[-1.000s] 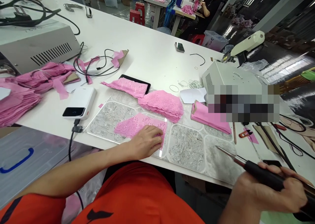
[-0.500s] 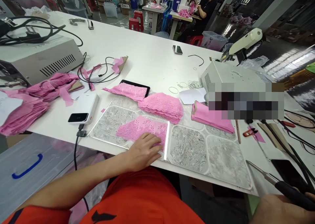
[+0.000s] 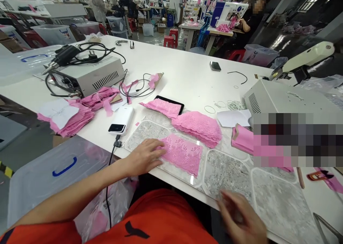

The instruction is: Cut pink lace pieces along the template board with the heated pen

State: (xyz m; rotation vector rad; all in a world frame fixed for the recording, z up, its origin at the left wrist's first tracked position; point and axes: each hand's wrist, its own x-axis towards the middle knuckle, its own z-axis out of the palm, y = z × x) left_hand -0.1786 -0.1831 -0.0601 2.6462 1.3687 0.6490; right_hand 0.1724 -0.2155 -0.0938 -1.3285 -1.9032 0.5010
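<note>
My left hand lies flat with its fingers spread on the left end of a pink lace piece. The lace rests on a clear glass plate over a grey patterned surface at the table's near edge. My right hand hovers low at the near edge of the plate, blurred by motion, fingers loosely apart, with nothing in it. The metal tip of a tool lies at the far right corner, apart from that hand.
A stack of pink lace and a black tablet lie behind the plate. A white power bank, two grey machine boxes, pink fabric piles and a phone sit on the white table. A person works at a sewing machine far back.
My right hand has let go of the black-handled tool and moved left toward the plate. My left hand slid to the lace's left end. The view shifted left.
</note>
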